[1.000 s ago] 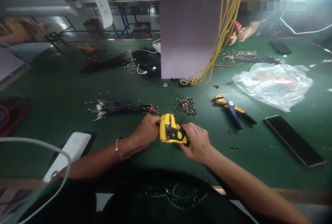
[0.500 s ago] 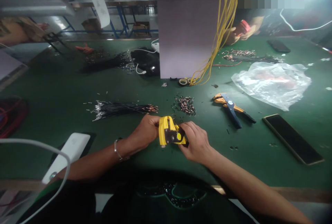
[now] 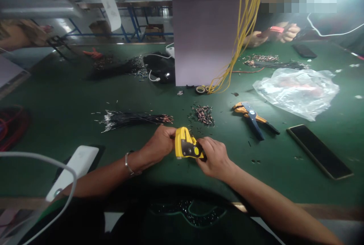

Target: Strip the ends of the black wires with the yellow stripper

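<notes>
A yellow and black wire stripper [image 3: 187, 146] is held just above the green table, its jaw end toward the left. My right hand [image 3: 215, 156] is closed around its handles, which are mostly hidden in the palm. At the jaw end, my left hand [image 3: 161, 142] has its fingers pinched together; whatever they hold is hidden behind the stripper. Beyond the left hand lies a bundle of black wires [image 3: 133, 119] with silvery left ends and bare copper right ends. Small dark and coppery scraps [image 3: 204, 115] are heaped just past the stripper.
An orange and blue wire stripper [image 3: 253, 117], a phone [image 3: 320, 151] and a clear plastic bag [image 3: 297, 91] lie to the right. Yellow wires [image 3: 234, 53] hang beside a pale panel [image 3: 207, 36]. A white power bank [image 3: 75, 169] lies left. Across the table are a co-worker's hands [image 3: 287, 33].
The stripper's jaw parts have shifted, and the gap between them looks wider. My hands stay almost in place. The co-worker's hands have moved apart, with the red item farther right.
</notes>
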Demonstrator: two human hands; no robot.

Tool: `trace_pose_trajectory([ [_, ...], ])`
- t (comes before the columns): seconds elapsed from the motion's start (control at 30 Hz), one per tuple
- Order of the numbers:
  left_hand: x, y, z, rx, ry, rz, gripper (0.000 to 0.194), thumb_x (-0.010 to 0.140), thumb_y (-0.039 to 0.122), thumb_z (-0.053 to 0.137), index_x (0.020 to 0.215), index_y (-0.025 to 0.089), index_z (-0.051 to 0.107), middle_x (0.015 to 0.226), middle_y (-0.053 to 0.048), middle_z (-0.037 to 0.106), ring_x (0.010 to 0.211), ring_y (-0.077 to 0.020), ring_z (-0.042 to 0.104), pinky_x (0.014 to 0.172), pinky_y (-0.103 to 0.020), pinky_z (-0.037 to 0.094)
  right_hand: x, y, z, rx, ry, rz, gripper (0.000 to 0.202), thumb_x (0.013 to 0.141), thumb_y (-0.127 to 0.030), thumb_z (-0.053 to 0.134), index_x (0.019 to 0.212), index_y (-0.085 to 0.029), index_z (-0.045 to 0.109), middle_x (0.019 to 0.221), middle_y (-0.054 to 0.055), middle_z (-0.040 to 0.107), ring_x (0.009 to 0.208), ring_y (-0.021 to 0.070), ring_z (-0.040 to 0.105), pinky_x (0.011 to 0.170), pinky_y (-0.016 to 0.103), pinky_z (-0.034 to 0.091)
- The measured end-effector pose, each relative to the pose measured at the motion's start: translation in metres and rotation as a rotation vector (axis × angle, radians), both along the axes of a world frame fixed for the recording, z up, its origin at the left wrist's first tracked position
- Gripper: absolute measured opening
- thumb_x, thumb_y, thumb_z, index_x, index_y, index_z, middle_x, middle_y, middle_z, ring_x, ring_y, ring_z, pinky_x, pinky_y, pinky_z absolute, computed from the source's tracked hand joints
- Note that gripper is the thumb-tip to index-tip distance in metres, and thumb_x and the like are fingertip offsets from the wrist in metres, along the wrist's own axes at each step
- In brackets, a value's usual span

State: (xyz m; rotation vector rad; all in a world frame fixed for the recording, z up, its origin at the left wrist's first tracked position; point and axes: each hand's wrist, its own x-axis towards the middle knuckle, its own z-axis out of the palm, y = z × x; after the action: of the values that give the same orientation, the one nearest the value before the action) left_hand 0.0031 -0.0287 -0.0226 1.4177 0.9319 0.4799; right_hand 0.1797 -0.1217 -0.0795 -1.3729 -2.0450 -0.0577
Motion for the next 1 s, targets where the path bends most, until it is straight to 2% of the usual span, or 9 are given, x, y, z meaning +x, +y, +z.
trace_pose_trajectory([
  [0.13,0.001,0.001,-0.003,-0.039,-0.016,0.001,0.003,0.061,0.014,0.067,0.059,0.012,0.066,0.055,0.005,0.061,0.051,-0.0057,0.051,0.053,-0.018,0.044,0.000,-0.001,-0.005,0.006,0.009,0.002,0.018,0.078,-0.021,0.049,0.095,-0.016,0.048,0.075,0.009,0.062,0.065,0.0226,0.058,0.058,0.033,0.046],
  [0.37,0.001,0.004,-0.011,-0.100,-0.025,0.038,0.009,0.064,0.017,0.065,0.056,0.012,0.064,0.052,0.003,0.059,0.049,-0.0065,0.050,0.051,-0.019,0.042,-0.001,0.001,-0.005,0.012,0.006,-0.015,0.017,0.076,-0.020,0.048,0.094,-0.017,0.049,0.074,0.007,0.063,0.063,0.0205,0.059,0.057,0.031,0.044],
  [0.5,0.001,0.006,-0.011,-0.105,-0.027,0.022,0.006,0.058,0.015,0.069,0.058,0.012,0.064,0.054,0.002,0.059,0.050,-0.0066,0.049,0.051,-0.020,0.041,-0.001,0.002,-0.006,0.023,0.018,-0.026,0.017,0.075,-0.019,0.047,0.092,-0.016,0.049,0.070,0.006,0.063,0.060,0.0200,0.059,0.056,0.031,0.043],
  [0.67,0.005,0.008,-0.009,-0.144,-0.070,0.035,0.006,0.053,0.009,0.065,0.056,0.012,0.061,0.051,0.004,0.054,0.048,-0.0054,0.045,0.047,-0.019,0.036,-0.002,0.003,-0.012,0.016,0.087,-0.060,0.016,0.075,-0.020,0.047,0.090,-0.016,0.051,0.070,0.007,0.065,0.057,0.0199,0.060,0.055,0.031,0.043],
  [0.83,0.007,0.013,-0.004,-0.112,-0.048,0.013,0.004,0.063,0.017,0.064,0.063,0.013,0.065,0.049,0.004,0.051,0.048,-0.0062,0.042,0.050,-0.022,0.035,-0.004,0.009,-0.009,-0.143,0.271,-0.158,0.006,0.077,-0.023,0.051,0.082,-0.019,0.051,0.060,0.001,0.059,0.050,0.0167,0.056,0.052,0.027,0.042],
  [0.9,0.006,0.015,-0.004,-0.102,-0.052,-0.008,0.010,0.067,0.020,0.063,0.071,0.012,0.068,0.049,0.004,0.051,0.048,-0.0073,0.043,0.053,-0.024,0.036,-0.002,0.011,-0.006,-0.255,0.421,-0.191,0.006,0.078,-0.026,0.053,0.079,-0.020,0.051,0.059,-0.001,0.058,0.049,0.0153,0.054,0.051,0.026,0.041],
  [1.0,0.005,0.018,-0.006,-0.112,-0.065,-0.041,0.017,0.070,0.020,0.061,0.082,0.012,0.070,0.052,0.003,0.053,0.050,-0.0086,0.046,0.057,-0.026,0.037,0.003,0.014,0.001,-0.428,0.706,-0.160,0.012,0.077,-0.029,0.058,0.082,-0.019,0.054,0.063,-0.001,0.059,0.052,0.0147,0.053,0.053,0.027,0.044],
])
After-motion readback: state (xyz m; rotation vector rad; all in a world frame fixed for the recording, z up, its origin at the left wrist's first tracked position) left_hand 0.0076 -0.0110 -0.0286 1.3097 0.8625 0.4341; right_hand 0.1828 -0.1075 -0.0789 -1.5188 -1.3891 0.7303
